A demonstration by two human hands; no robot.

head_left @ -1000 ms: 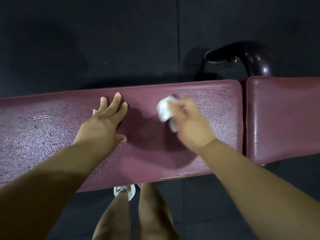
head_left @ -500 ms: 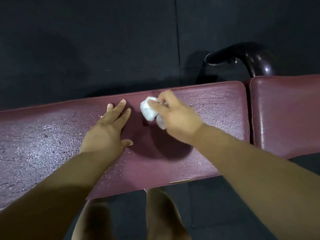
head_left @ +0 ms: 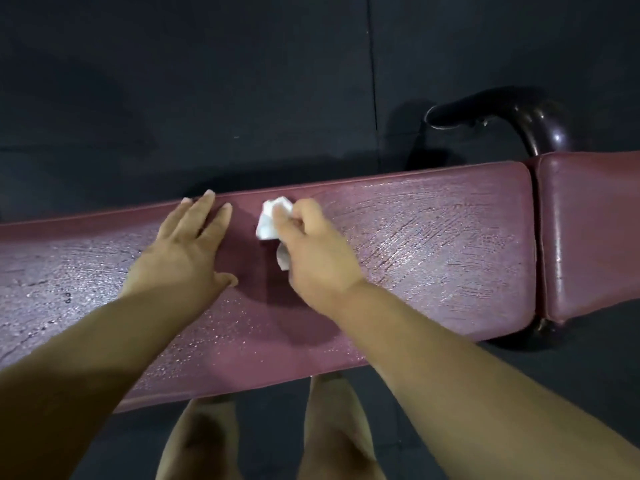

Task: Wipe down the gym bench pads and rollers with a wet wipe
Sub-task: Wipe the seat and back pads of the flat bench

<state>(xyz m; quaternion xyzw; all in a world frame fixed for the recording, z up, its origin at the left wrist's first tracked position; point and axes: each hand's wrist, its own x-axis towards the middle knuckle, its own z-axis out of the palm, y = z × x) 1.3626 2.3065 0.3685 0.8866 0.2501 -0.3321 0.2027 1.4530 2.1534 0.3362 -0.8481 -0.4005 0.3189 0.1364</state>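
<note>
The long maroon pad [head_left: 433, 244] glistens wet across mid-frame. The left hand [head_left: 180, 251] lies flat on it, fingers straight and slightly apart. The right hand [head_left: 318, 254] clamps its fingers on the bunched wet wipe [head_left: 272, 220] near the pad's far edge. On that slick surface the bracing palm may slide.

Left hand [head_left: 183, 251]: flat, palm down, fingers straight and spread. Right hand [head_left: 318, 258]: fingers curled, pinching a white wipe [head_left: 270, 220]. Both forearms extended forward, bare.
</note>
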